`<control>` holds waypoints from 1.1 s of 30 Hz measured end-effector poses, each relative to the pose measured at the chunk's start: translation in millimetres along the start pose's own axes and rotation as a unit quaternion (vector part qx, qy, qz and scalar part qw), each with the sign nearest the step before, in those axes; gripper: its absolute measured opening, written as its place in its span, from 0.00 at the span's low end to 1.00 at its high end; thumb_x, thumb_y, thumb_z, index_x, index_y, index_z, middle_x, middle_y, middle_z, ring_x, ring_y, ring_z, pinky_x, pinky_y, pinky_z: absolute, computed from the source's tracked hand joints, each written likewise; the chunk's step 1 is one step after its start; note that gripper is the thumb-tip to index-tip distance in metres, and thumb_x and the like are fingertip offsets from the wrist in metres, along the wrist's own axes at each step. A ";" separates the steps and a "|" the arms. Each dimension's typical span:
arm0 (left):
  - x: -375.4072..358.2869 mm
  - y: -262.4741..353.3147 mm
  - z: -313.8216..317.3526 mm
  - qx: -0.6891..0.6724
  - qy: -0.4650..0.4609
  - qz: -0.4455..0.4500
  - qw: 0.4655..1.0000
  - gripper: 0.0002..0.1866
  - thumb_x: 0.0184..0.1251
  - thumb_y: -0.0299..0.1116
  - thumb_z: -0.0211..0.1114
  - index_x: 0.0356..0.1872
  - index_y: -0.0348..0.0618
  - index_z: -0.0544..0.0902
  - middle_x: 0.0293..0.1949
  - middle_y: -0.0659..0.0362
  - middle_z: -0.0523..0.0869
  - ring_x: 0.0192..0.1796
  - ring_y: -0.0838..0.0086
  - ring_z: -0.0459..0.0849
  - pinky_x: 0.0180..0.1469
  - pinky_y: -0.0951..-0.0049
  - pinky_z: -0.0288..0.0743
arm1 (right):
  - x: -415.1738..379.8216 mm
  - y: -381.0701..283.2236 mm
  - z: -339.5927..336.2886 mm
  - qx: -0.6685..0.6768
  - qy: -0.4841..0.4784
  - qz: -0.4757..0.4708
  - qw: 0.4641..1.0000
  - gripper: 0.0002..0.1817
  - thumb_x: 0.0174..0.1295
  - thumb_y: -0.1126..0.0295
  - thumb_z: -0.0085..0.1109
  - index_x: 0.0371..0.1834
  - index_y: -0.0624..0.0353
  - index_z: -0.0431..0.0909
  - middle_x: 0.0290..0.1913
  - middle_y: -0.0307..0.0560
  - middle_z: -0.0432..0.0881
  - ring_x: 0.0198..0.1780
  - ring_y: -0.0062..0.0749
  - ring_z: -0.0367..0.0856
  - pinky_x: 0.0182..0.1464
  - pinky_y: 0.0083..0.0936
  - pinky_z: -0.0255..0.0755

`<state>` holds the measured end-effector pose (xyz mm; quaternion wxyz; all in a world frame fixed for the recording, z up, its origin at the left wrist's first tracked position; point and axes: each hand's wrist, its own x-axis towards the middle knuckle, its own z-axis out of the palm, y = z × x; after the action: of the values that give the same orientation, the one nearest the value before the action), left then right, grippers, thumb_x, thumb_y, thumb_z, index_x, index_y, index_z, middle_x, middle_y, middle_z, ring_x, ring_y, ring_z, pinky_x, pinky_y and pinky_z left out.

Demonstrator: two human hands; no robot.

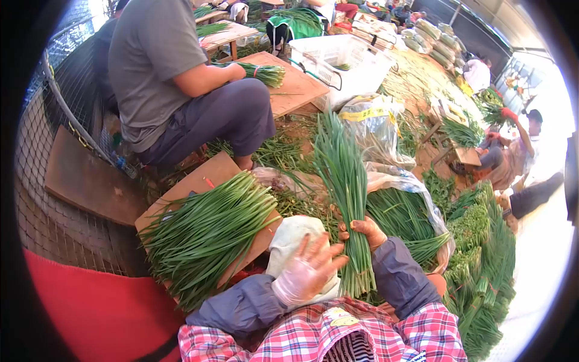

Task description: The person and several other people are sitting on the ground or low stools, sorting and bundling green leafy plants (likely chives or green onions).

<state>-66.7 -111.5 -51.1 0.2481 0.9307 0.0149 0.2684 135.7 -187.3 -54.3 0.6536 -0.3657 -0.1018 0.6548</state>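
My right hand [365, 234] is closed around an upright bunch of garlic chives [341, 175], with the leaf tips pointing away from me and the pale stem ends toward my lap. Close beside the stems, my left hand [309, 270], in a thin clear glove, has its fingers spread and holds nothing. Under and behind it lies a white cloth [294, 236]. A large loose pile of garlic chives [208, 232] covers most of a small wooden board [224, 169] to my left. More chives [401, 217] fill an open plastic bag [445, 241] to my right.
Tied bunches of chives [482, 283] are stacked on the far right. A person in a grey shirt [154, 66] sits ahead on the left, holding a bunch at a wooden table [301, 84]. White crates [338, 60] stand behind. Wire mesh [60, 211] and red fabric [96, 308] border my left.
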 end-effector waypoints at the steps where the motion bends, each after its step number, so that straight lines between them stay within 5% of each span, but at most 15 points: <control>1: -10.5 -5.3 -5.1 -0.057 0.048 -0.057 0.996 0.25 0.49 0.25 0.61 0.53 0.48 0.74 0.53 0.58 0.75 0.58 0.62 0.70 0.60 0.54 0.59 | 6.2 4.2 -2.2 0.003 -0.002 0.012 1.000 0.20 0.47 0.69 0.66 0.43 0.62 0.71 0.33 0.45 0.76 0.33 0.30 0.76 0.37 0.33 0.76; 3: -24.2 -20.8 -7.5 -0.168 0.145 -0.163 0.961 0.23 0.49 0.23 0.63 0.51 0.44 0.75 0.45 0.58 0.80 0.47 0.67 0.79 0.51 0.65 0.71 | 15.3 9.0 2.7 -0.014 0.002 0.027 1.000 0.21 0.47 0.71 0.67 0.43 0.61 0.70 0.33 0.45 0.76 0.32 0.30 0.77 0.36 0.34 0.76; 6: -18.6 -39.1 -6.5 -0.309 0.231 -0.305 0.871 0.18 0.52 0.22 0.65 0.47 0.40 0.77 0.32 0.61 0.82 0.29 0.80 0.78 0.31 0.80 0.72 | 21.3 24.4 16.1 -0.072 0.036 0.044 0.996 0.23 0.46 0.73 0.68 0.45 0.61 0.70 0.33 0.44 0.77 0.30 0.30 0.77 0.34 0.33 0.76; 9: 9.5 -56.2 -1.4 -0.385 0.240 -0.342 0.823 0.16 0.52 0.25 0.68 0.44 0.39 0.77 0.27 0.63 0.80 0.22 0.88 0.72 0.24 0.86 0.65 | 30.9 34.3 17.4 -0.155 0.065 0.029 0.985 0.25 0.46 0.74 0.68 0.48 0.60 0.70 0.32 0.43 0.78 0.30 0.29 0.78 0.32 0.29 0.76; 13: 31.6 -78.4 27.0 -0.433 0.217 -0.370 0.793 0.11 0.53 0.23 0.67 0.37 0.39 0.76 0.23 0.64 0.77 0.19 0.84 0.73 0.18 0.84 0.65 | 31.7 35.5 24.3 -0.218 0.089 -0.026 0.971 0.28 0.42 0.71 0.72 0.49 0.60 0.70 0.32 0.42 0.78 0.30 0.28 0.78 0.34 0.28 0.76; 17: 33.4 -83.0 35.0 -0.595 0.208 -0.421 0.653 0.08 0.55 0.25 0.65 0.35 0.40 0.76 0.24 0.61 0.80 0.18 0.79 0.76 0.17 0.81 0.69 | 27.9 38.2 20.0 -0.209 0.113 -0.058 0.970 0.30 0.41 0.70 0.73 0.49 0.61 0.70 0.33 0.41 0.78 0.29 0.27 0.78 0.33 0.25 0.75; 22: 34.3 -70.2 40.8 -0.619 0.192 -0.434 0.625 0.08 0.56 0.26 0.65 0.36 0.39 0.76 0.24 0.61 0.80 0.20 0.77 0.77 0.18 0.80 0.70 | 21.0 44.0 10.3 -0.192 0.118 -0.063 0.972 0.37 0.36 0.70 0.77 0.53 0.60 0.68 0.43 0.41 0.78 0.43 0.26 0.76 0.47 0.25 0.71; 33: 49.6 -46.9 73.8 -0.634 0.177 -0.429 0.619 0.07 0.57 0.26 0.64 0.35 0.41 0.76 0.25 0.61 0.81 0.19 0.78 0.76 0.17 0.80 0.67 | -14.1 39.7 -13.7 -0.163 0.125 -0.107 0.973 0.35 0.38 0.72 0.75 0.53 0.61 0.69 0.42 0.40 0.78 0.43 0.26 0.76 0.48 0.25 0.70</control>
<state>18.1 -95.9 -102.8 0.8560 0.3649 0.2823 0.2334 111.4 -210.1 -83.5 0.6588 -0.5337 -0.1629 0.5047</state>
